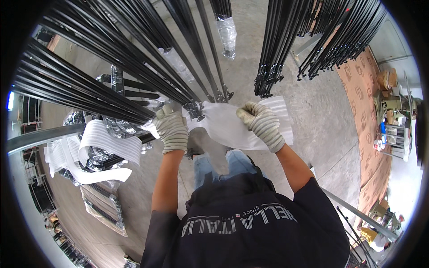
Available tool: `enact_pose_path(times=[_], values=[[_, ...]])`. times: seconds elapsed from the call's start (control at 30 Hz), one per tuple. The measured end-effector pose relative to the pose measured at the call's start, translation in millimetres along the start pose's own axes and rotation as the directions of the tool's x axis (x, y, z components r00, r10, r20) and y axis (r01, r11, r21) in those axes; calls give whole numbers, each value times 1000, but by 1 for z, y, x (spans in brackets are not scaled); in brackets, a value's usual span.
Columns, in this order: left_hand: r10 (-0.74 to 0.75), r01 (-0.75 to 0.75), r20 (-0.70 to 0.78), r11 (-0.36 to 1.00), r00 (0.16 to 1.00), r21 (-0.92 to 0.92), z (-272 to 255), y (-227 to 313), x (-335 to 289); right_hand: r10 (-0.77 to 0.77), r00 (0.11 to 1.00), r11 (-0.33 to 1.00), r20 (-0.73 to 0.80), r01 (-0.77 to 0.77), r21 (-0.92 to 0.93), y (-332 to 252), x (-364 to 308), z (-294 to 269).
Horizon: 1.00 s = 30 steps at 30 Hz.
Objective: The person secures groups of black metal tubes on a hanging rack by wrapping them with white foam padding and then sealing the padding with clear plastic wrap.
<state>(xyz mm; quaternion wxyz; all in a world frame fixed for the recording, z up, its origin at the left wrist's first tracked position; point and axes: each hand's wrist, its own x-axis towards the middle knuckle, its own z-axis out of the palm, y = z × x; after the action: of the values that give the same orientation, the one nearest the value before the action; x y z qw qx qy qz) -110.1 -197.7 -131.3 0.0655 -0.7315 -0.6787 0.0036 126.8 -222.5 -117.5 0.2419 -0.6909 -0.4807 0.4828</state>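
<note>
Head view: the left hand (171, 131), in a pale knitted glove, is curled into a fist and pinches the left part of a thin sheet of white foam (221, 120), but its fingertips are hidden. The right hand (260, 123), in the same kind of glove, has its fingers bent tight and pinches the sheet too. The sheet spreads between the two hands in front of the person's legs, and its ribbed end sticks out past the right hand. Long black metal tubes (111, 62) point toward the person, and small black brackets (194, 110) at their ends sit over the sheet's left part; I can't tell if they touch it. More thin black tubes (273, 49) stand in a bunch past the right hand. Off to the left, curly white foam strips (111, 139) lie on shiny black wrapped bundles (118, 128). Under everything is the grey floor (317, 129).
</note>
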Motion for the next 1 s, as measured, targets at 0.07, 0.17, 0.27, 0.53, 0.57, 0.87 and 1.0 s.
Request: enact_pose_path(times=[0.07, 0.17, 0.27, 0.53, 0.57, 0.87, 1.0], values=[[83, -93, -156, 994, 984, -55, -9, 5, -2, -54, 993, 990, 110, 38, 137, -12, -10, 3], [-185, 236, 147, 762, 972, -604, 36, 9, 0, -173, 961, 968, 216, 125, 219, -29, -32, 12], [-130, 453, 469, -135, 873, -881, 68, 23, 2, -311, 919, 950, 241, 302, 75, -27, -43, 26], [-73, 199, 313, -630, 947, -751, 76, 39, -10, -360, 912, 915, 195, 386, -119, -32, -52, 38], [-173, 124, 266, -567, 948, -814, 75, 43, -4, -355, 914, 922, 199, 377, -85, -30, -51, 39], [-648, 13, -234, 353, 725, -935, 69, 48, 20, -91, 916, 911, 390, -82, 404, -43, -50, 40], [-736, -250, 26, -262, 676, -932, 136, 48, 30, -205, 846, 836, 492, -110, 538, -51, -45, 56]])
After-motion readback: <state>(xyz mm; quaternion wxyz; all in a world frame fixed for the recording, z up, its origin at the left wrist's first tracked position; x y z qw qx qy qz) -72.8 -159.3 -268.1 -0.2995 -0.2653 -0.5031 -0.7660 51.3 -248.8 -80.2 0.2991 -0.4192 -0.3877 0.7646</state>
